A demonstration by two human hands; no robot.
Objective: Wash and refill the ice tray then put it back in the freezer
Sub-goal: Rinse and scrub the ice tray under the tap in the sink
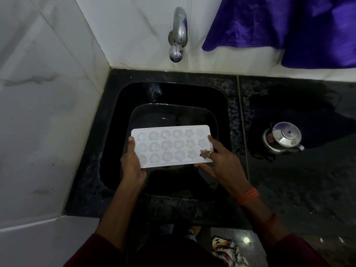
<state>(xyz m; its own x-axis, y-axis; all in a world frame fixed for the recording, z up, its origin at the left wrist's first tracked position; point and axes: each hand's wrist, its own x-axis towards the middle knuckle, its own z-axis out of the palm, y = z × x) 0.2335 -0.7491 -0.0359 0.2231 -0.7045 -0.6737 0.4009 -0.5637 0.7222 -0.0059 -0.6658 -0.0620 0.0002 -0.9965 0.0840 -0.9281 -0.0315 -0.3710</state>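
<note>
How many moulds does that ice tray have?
18: three rows of six across the ice tray, star shapes at its right end. The right hand overlaps that end; none seems hidden.

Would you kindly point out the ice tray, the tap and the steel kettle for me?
ice tray (pixel 170 145), head view, middle row of moulds.
tap (pixel 180 26), head view, curved chrome spout.
steel kettle (pixel 287 134), head view, its lid.

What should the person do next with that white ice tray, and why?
Probably carry the ice tray toward the wall until it sits under the tap. The left hand and right hand hold its ends over the sink, short of the spout, and no water shows running, so washing seems not yet begun.
</note>
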